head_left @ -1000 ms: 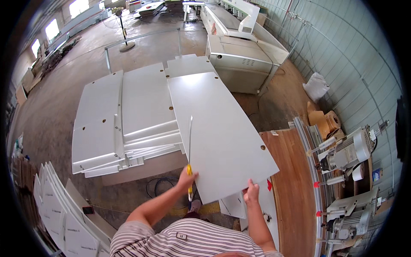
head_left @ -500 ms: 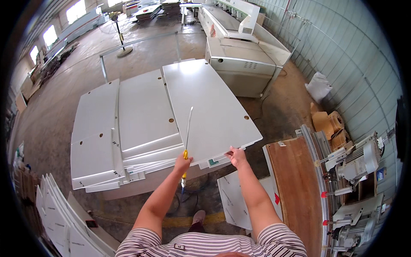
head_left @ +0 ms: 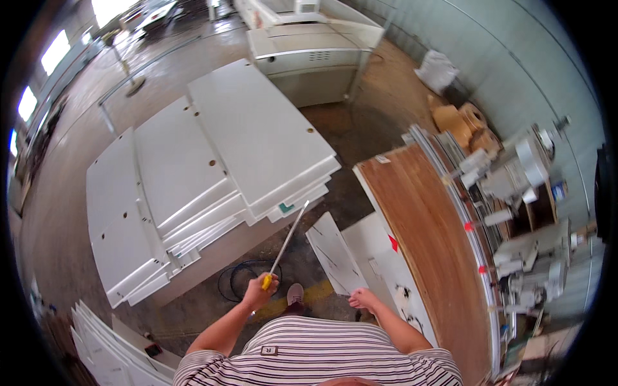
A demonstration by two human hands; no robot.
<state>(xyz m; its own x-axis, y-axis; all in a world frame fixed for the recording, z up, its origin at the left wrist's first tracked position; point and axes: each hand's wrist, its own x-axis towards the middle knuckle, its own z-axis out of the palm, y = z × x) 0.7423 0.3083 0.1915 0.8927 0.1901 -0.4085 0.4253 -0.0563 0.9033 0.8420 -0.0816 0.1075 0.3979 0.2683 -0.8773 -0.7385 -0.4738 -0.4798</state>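
My left hand [head_left: 259, 294] is closed round the yellow handle of a long, thin metal tool [head_left: 287, 243]. Its shaft points up and away to the right, its tip in front of the near corner of the stacked panels. My right hand [head_left: 365, 300] is curled, low in front of me, overlapping the lower edge of a leaning white board [head_left: 335, 251]. Whether its fingers hold anything is hidden. White panels with round holes [head_left: 257, 122] lie in overlapping stacks ahead and to the left, apart from both hands. A green patch [head_left: 286, 208] shows at their near corner.
A long brown wooden board [head_left: 431, 225] stands at my right, beside metal machine parts [head_left: 515, 174]. White boards [head_left: 106, 347] lean at the lower left. A dark hose [head_left: 235, 280] coils on the floor. A large beige machine [head_left: 309, 71] stands beyond the stack.
My right hand has left the top panel's edge and dropped toward my body. My left hand has lowered with the tool, now tilted right. The view has turned right, shifting the stack leftward.
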